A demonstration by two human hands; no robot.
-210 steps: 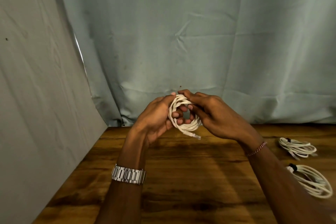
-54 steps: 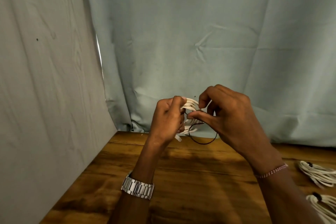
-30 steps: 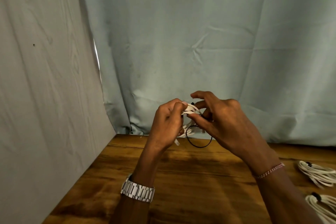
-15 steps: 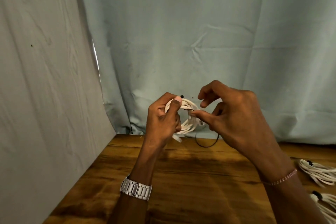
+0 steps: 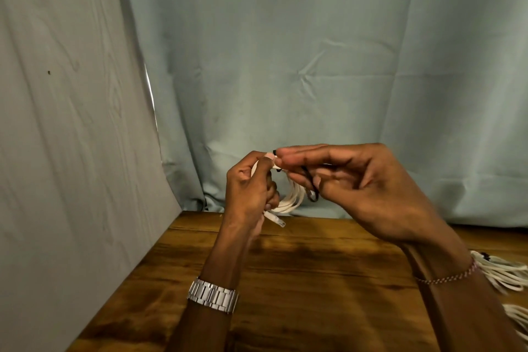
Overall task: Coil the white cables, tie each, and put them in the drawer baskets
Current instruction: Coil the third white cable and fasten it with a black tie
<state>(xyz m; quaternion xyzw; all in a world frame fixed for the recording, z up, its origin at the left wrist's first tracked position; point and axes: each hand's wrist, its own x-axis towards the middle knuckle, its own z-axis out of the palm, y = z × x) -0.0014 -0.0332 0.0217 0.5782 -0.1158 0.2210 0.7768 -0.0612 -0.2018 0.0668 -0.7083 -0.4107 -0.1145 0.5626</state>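
One coiled white cable (image 5: 288, 200), pinched in the left hand (image 5: 248, 194) above the wooden table's (image 5: 300, 280) back edge, now has the thin black elastic band (image 5: 311, 188) pulled tighter by the right hand's (image 5: 368, 188) fingers versus half a second ago; tying nearly done, basket pending.

The table (image 5: 314, 294) is dark-stained wood with visible grain and a low sheen. Behind it, toward 12 o'clock, hangs a matt, creased cloth backdrop (image 5: 314, 51). The coiled cable (image 5: 291, 200) looks like smooth, matt white plastic, with a clear glossy plug (image 5: 275, 220). At 6 o'clock, a watch (image 5: 213, 296) shows brushed metal links; at 4 o'clock, a thin beaded bracelet (image 5: 445, 278).
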